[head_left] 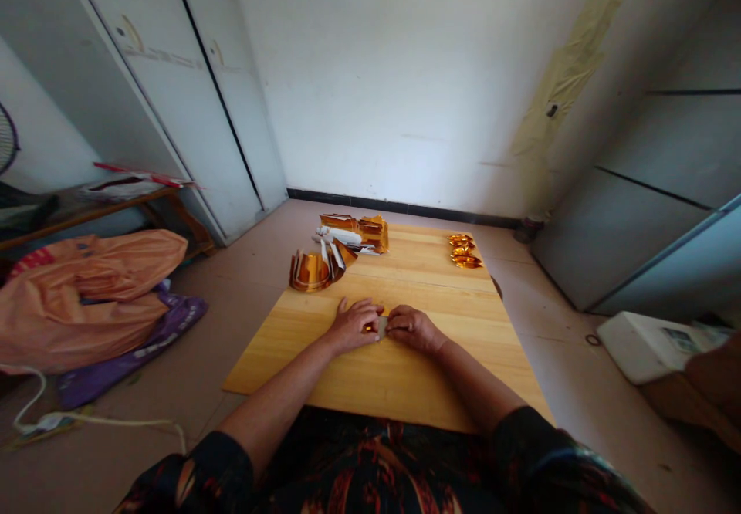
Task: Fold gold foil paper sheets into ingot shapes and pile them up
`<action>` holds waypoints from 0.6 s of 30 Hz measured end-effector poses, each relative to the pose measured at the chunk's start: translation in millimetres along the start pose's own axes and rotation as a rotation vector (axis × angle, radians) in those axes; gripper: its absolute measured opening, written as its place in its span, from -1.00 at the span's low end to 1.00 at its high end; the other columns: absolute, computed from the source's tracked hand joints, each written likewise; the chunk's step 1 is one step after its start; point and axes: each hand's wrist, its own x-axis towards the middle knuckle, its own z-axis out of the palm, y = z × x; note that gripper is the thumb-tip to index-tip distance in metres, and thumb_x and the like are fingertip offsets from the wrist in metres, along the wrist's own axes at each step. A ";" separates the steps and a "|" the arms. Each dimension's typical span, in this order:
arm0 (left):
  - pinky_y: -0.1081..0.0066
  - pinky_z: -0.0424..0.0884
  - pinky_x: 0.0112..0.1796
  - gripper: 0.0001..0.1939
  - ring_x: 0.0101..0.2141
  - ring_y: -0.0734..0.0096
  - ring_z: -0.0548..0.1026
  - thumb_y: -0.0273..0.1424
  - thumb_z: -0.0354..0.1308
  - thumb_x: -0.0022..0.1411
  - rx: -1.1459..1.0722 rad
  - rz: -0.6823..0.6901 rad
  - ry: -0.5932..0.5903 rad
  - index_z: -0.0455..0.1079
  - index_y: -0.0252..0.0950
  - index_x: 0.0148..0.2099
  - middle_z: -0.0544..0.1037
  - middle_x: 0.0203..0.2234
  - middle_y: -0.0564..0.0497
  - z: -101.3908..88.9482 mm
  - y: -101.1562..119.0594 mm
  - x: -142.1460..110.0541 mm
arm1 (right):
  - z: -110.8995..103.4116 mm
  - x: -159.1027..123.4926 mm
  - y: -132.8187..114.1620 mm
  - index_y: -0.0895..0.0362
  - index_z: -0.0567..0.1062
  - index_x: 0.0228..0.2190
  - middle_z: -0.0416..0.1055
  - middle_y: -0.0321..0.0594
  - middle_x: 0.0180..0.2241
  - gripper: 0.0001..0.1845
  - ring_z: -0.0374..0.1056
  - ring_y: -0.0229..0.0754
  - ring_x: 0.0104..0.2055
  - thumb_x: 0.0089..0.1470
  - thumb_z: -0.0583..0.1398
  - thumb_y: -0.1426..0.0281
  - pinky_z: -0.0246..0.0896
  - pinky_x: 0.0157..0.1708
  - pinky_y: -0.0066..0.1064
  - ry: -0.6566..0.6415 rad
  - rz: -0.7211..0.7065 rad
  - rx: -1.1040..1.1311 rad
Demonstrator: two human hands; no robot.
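Observation:
Both hands meet near the middle of the wooden table (370,379), close together over a small piece of folded paper (383,326), greyish on the side that shows with a bit of gold at its edge. My left hand (354,327) curls its fingers around the left side of the piece. My right hand (414,329) is closed with its fingertips on the right side. Fingers cover much of the paper. Ahead to the left stands a curved stack of gold foil paper sheets (312,268). Several folded gold foil pieces (463,251) lie at the far right.
Behind the curved stack lies another pile of gold and white sheets (373,232) at the table's far edge. An orange bag (93,290) and a purple bag (133,352) are on the left. A white box (648,348) stands on the floor at right, near a grey cabinet (648,190).

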 end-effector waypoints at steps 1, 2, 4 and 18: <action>-0.24 -0.26 0.11 -0.89 0.19 0.08 0.13 -0.28 0.19 0.05 -0.002 -0.001 0.002 0.38 -0.15 -0.33 0.34 0.12 0.11 -0.5 0.4 -0.2 | -1.3 2.7 -1.3 0.09 0.56 -0.38 0.40 -0.20 -0.29 -0.86 0.35 -0.27 -0.25 0.10 0.17 0.39 0.22 -0.22 -0.48 -0.024 0.033 -0.016; -0.23 -0.26 0.11 -0.89 0.19 0.09 0.13 -0.28 0.19 0.05 -0.004 -0.002 0.003 0.38 -0.15 -0.34 0.35 0.12 0.11 -1.0 0.8 -0.5 | -2.4 5.4 -3.0 0.08 0.56 -0.37 0.39 -0.22 -0.30 -0.87 0.35 -0.29 -0.27 0.09 0.18 0.40 0.21 -0.25 -0.50 -0.053 0.072 -0.043; -0.23 -0.27 0.11 -0.89 0.19 0.10 0.13 -0.28 0.18 0.06 -0.009 -0.001 -0.001 0.37 -0.15 -0.33 0.35 0.11 0.11 -2.1 1.5 -1.0 | -4.2 10.5 -7.9 0.07 0.55 -0.37 0.39 -0.26 -0.31 -0.89 0.34 -0.31 -0.30 0.07 0.19 0.41 0.18 -0.29 -0.53 -0.104 0.152 -0.118; -0.24 -0.27 0.11 -0.91 0.20 0.11 0.12 -0.37 0.09 0.11 -0.003 -0.011 -0.024 0.40 -0.14 -0.30 0.34 0.12 0.09 -3.0 1.3 0.4 | -0.6 24.8 -33.8 0.12 0.52 -0.43 0.40 -0.25 -0.37 -0.84 0.30 -0.31 -0.37 0.07 0.20 0.31 0.04 -0.42 -0.54 -0.130 0.469 -0.296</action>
